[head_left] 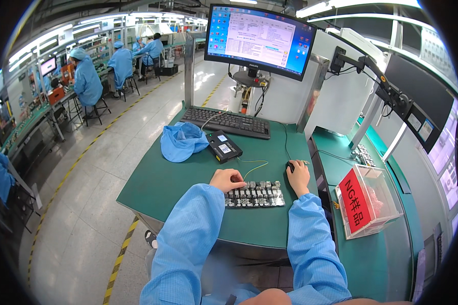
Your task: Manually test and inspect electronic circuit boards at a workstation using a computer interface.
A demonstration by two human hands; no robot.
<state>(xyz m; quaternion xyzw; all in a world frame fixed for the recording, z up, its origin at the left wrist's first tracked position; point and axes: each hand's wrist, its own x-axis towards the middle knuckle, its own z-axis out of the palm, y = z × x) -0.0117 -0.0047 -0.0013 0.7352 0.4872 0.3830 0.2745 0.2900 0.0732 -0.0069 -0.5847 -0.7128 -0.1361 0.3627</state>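
Note:
My left hand (227, 180) rests at the upper left end of several rows of small silver-and-black electronic modules (257, 202). Its fingers are bent together, and whatever they hold is hidden. A thin yellow-green cable (262, 162) runs from a black box with a small lit screen (225, 146) and loops down close to those fingers. On the right, my right hand (298, 178) is wrapped over a black computer mouse (290, 166), beside the modules. Beyond both hands stands a monitor (259, 40) with software windows on it.
A black keyboard (226, 122) and a blue cap (183, 142) lie on the green table (158, 178). To the right, a clear box with a red label (374, 203) stands on another green surface. Several people in blue (89, 76) sit at benches far left.

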